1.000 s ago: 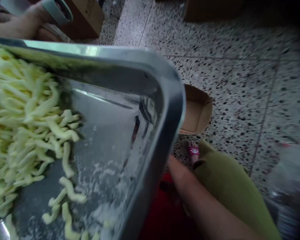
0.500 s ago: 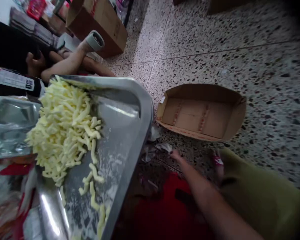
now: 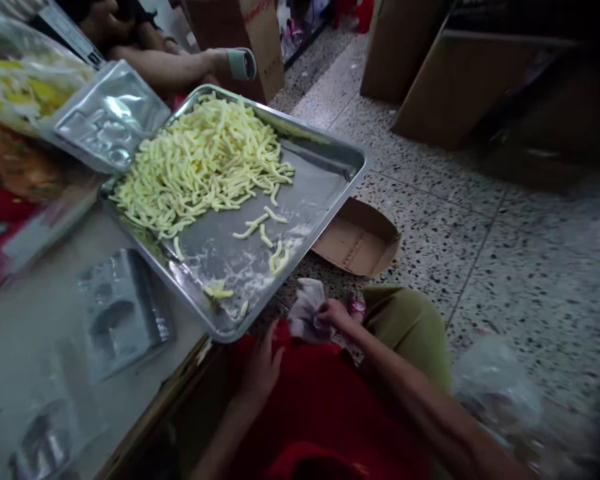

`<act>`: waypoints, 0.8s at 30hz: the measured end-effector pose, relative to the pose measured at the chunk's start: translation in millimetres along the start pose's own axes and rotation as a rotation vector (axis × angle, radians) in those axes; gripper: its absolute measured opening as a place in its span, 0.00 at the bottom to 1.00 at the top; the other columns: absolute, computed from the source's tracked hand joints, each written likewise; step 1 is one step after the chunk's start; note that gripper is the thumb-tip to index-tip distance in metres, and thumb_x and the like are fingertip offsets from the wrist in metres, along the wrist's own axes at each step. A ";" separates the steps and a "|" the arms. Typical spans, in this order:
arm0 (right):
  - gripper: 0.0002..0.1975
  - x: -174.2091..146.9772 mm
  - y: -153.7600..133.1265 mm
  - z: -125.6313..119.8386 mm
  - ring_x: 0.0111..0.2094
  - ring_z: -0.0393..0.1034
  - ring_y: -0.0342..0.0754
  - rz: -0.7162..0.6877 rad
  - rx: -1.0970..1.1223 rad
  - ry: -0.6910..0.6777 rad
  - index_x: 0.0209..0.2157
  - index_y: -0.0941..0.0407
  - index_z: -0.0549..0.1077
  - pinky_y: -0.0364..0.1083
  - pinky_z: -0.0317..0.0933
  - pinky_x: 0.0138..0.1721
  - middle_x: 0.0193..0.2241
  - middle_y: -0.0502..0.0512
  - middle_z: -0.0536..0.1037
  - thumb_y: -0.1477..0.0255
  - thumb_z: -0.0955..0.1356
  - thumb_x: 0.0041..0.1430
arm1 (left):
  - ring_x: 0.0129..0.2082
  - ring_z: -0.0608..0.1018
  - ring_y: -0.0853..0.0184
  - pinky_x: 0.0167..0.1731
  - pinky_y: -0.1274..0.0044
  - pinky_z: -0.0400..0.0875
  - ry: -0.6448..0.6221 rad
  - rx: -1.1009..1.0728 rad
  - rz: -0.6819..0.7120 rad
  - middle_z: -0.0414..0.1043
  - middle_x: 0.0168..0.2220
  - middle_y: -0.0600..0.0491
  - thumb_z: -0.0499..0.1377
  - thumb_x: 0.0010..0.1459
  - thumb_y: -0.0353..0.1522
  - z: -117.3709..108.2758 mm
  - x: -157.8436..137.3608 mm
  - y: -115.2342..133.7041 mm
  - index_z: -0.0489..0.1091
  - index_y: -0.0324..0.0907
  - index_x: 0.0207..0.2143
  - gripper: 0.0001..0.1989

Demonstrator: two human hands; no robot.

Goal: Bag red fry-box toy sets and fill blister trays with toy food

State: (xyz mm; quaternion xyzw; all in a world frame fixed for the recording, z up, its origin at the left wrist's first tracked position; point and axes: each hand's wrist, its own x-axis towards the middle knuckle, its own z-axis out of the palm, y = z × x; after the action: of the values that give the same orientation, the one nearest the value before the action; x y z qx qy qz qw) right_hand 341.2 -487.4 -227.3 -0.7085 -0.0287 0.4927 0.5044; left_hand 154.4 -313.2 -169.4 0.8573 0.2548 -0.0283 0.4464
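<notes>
Greyish-white cloth [image 3: 307,307] is gripped in the fingers of the right hand [image 3: 334,313], just below the centre of the frame, in front of a red garment [image 3: 325,400]. Beside the cloth, the left hand [image 3: 264,360] is raised near the tray's lower corner; whether anything is held in its fingers cannot be told. Pale yellow strips [image 3: 205,163] are heaped in the metal tray [image 3: 313,180] at upper centre, with white powder scattered near them. Part of an open carton [image 3: 357,240] is hidden by the tray.
</notes>
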 end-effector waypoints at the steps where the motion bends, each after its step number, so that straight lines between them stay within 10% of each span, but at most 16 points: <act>1: 0.04 -15.8 -1.9 -3.5 0.22 0.65 0.42 0.001 -0.019 0.018 0.25 0.59 0.76 0.40 0.56 0.25 0.17 0.47 0.71 0.77 0.71 0.40 | 0.56 0.74 0.59 0.58 0.59 0.67 -0.023 0.007 0.026 0.71 0.55 0.44 0.54 0.57 0.24 16.2 15.5 -3.7 0.64 0.44 0.61 0.28; 8: 0.14 -136.6 -32.6 -6.3 0.24 0.66 0.45 -0.088 0.024 0.149 0.39 0.55 0.76 0.42 0.59 0.26 0.26 0.50 0.76 0.66 0.67 0.50 | 0.61 0.68 0.62 0.62 0.69 0.62 -0.357 -0.033 0.298 0.67 0.60 0.45 0.52 0.43 0.13 71.2 61.3 0.2 0.64 0.40 0.61 0.40; 18: 0.09 -226.2 -124.9 4.9 0.25 0.63 0.42 -0.191 0.101 0.266 0.35 0.53 0.73 0.41 0.56 0.26 0.26 0.47 0.71 0.70 0.71 0.49 | 0.62 0.64 0.55 0.60 0.64 0.60 -0.142 -0.103 0.153 0.59 0.63 0.41 0.67 0.43 0.24 58.2 22.0 -20.4 0.54 0.43 0.67 0.48; 24: 0.07 -272.7 -171.9 18.2 0.28 0.61 0.45 -0.302 -0.166 0.258 0.32 0.52 0.75 0.44 0.52 0.26 0.31 0.53 0.72 0.65 0.72 0.51 | 0.57 0.69 0.56 0.61 0.63 0.56 -0.184 -0.086 0.172 0.71 0.52 0.46 0.61 0.48 0.22 24.2 43.1 -21.8 0.77 0.42 0.38 0.14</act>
State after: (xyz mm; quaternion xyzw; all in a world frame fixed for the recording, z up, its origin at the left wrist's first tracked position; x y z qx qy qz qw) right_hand 266.5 -537.4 82.8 -0.7926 -0.1101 0.3126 0.5119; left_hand 186.1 -304.0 -212.3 0.8497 0.1393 -0.0576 0.5052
